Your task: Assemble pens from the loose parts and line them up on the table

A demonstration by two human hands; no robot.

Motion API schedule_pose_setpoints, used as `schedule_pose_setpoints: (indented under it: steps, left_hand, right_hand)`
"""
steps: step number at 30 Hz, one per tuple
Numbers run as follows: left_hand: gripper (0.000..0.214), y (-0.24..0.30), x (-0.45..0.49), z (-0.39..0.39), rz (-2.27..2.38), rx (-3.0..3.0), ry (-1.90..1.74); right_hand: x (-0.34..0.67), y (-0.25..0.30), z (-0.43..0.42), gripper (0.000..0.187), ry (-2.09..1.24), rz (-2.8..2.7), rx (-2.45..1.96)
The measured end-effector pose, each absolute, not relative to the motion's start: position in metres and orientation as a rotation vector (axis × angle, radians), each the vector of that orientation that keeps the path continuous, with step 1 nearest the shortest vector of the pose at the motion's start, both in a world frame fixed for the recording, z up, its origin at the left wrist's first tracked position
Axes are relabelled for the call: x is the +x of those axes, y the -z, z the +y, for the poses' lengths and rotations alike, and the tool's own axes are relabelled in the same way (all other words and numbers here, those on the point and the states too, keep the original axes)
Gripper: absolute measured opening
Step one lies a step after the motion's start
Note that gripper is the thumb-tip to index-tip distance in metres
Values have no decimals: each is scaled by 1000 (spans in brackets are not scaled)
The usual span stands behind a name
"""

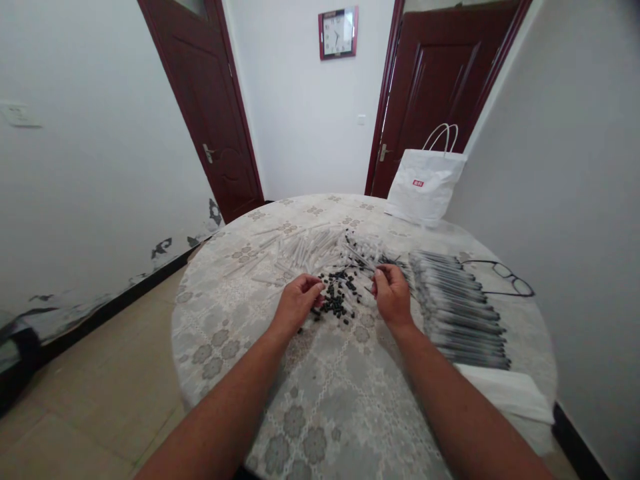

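Observation:
My left hand (299, 300) rests on the round table (325, 400), fingers curled and pinched at the edge of a heap of small black caps (339, 293). My right hand (393, 293) is closed on a thin pen part (361, 257) that slants up to the left over the heap. A pile of pale pen tubes (310, 248) lies behind the caps. To the right, a row of assembled pens (457, 303) lies side by side.
A white paper bag (425, 183) stands at the table's far edge. Black-rimmed glasses (505, 277) lie at the right. A folded white cloth (505, 393) sits near the right edge. Two dark doors and a wall clock are behind.

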State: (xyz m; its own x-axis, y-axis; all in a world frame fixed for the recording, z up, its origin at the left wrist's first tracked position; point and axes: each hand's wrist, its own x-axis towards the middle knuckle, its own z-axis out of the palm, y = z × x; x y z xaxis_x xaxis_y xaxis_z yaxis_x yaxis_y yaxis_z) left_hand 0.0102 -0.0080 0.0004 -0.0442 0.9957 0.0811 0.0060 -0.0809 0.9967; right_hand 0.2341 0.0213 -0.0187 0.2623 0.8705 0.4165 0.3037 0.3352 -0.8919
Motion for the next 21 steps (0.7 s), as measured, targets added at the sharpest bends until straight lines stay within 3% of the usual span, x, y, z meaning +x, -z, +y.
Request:
schedule_pose_setpoints:
  steps: [5, 10, 13, 21]
  left_hand:
    - [13, -5, 22, -7, 1365, 1816, -1091]
    - [25, 0, 46, -12, 1349, 2495, -662]
    - [29, 3, 58, -11, 1397, 2674, -455]
    - [25, 6, 91, 8, 1335, 2838, -403]
  right_hand:
    - [242, 24, 31, 35, -579, -1169, -1225]
    - [241, 20, 29, 32, -588, -1174, -1203]
    - [241, 18, 28, 30, -596, -1175, -1199]
    - [243, 18, 30, 29, -588, -1136, -1191]
